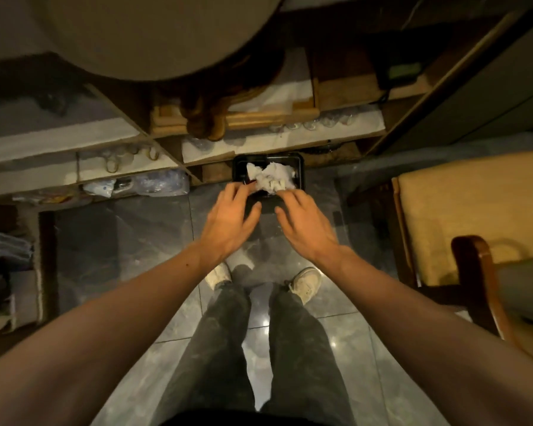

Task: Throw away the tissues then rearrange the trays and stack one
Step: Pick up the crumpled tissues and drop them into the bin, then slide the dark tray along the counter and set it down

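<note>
Over the floor-level black bin (299, 167), set against the shelf unit (197, 149), both hands reach fwd. Crumpled tissues (271, 176) lie inside the bin's opening, wad's long axis running left-right, directly ahead of the fingertips. Left hand (230, 218): fingers spread and loosely curled, tips at the wad's near-left edge; contact vs. grip cannot be told. Right hand (306, 224): fingers splayed, tips just beside the wad's near-right edge, holding nothing visible. Both hands approx. equally near. Judgement: tissue disposal step; trays not in view.
</note>
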{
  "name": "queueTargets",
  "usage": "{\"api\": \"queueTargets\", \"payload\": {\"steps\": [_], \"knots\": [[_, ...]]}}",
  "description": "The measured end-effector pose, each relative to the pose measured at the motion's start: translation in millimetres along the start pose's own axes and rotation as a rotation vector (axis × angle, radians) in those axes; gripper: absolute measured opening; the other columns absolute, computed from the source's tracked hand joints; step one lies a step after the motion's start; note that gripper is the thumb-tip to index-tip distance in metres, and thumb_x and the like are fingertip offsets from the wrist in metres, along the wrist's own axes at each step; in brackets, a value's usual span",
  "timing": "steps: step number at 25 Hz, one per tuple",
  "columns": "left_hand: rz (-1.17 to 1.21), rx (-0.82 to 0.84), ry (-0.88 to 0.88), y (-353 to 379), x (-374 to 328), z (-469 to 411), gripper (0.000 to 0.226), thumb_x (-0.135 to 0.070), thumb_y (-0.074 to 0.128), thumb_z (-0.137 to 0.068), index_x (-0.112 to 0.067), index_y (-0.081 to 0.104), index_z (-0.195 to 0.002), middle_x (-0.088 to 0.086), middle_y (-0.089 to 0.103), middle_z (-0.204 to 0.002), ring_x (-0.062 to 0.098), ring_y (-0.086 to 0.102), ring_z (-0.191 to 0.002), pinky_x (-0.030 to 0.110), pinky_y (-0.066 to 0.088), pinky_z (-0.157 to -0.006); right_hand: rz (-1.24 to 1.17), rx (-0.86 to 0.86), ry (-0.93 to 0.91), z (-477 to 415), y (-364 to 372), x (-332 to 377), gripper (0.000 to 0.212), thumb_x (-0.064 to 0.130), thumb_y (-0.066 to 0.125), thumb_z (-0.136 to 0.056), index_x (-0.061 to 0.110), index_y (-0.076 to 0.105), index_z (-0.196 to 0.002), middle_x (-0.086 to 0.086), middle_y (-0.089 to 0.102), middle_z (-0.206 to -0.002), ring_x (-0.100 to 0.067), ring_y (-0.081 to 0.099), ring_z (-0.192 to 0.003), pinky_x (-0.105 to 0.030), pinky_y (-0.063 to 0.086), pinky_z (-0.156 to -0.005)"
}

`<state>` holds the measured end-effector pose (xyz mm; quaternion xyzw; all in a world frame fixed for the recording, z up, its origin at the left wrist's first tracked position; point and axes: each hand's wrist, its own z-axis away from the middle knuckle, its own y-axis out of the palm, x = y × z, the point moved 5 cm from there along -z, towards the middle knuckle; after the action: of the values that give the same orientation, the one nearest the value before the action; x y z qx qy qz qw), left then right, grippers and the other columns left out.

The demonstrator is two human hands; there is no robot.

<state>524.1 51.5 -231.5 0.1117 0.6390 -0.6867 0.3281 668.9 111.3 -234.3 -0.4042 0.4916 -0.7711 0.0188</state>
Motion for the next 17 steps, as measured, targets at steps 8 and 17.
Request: {"api": "queueTargets", "payload": {"steps": [8, 17], "knots": [[0.106, -0.223, -0.097, -137.5, -21.3, 97.6, 0.039, -0.041, 0.044, -0.098, -0.018, 0.05, -0.129, 0.003, 0.047, -0.129, 0.022, 0.05, -0.118, 0.041, 0.048, -0.091, -0.04, -0.159, -0.057, 37.0, -65.5, 133.0, 0.043, 0.027, 0.047, -0.102, 0.011, 0.046, -0.141, -0.009, 0.05, -0.138, -0.027, 0.047, -0.127, -0.041, 0.046, -0.098], [0.059, -0.434, 0.0, -288.7, 11.6, 180.2, 0.051, -0.049, 0.037, -0.094, -0.017, 0.047, -0.132, 0.008, 0.046, -0.131, 0.024, 0.051, -0.116, 0.044, 0.051, -0.09, -0.014, -0.295, -0.295, 57.3, -69.5, 311.1, 0.043, 0.029, 0.049, -0.101, 0.013, 0.046, -0.141, -0.008, 0.05, -0.137, -0.022, 0.049, -0.125, -0.034, 0.045, -0.1]]}}
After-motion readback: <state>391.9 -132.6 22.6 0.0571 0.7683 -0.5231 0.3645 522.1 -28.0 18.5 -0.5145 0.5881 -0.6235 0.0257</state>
